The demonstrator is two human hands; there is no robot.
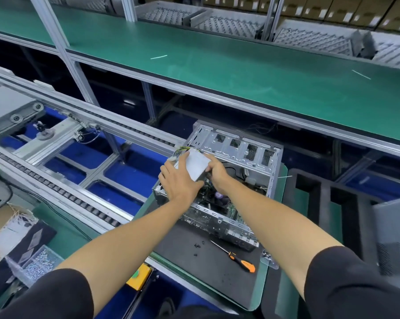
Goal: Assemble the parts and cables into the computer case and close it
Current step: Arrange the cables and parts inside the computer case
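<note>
An open metal computer case (238, 153) lies on its side on a black mat (194, 268) in the middle of the view. A grey power supply (198, 164) sits tilted over the case's near left corner, its yellow and black cables (179, 151) trailing off to the left. My left hand (179, 178) grips the supply's left side. My right hand (217, 172) grips its right end. The motherboard and cooler (219, 196) show inside the case below my wrists.
An orange-handled screwdriver (237, 257) and several loose black screws (198, 247) lie on the mat near me. A small bag of screws (267, 255) sits at the mat's right edge. Black foam packing (328, 192) stands to the right, a roller conveyor (56, 180) to the left.
</note>
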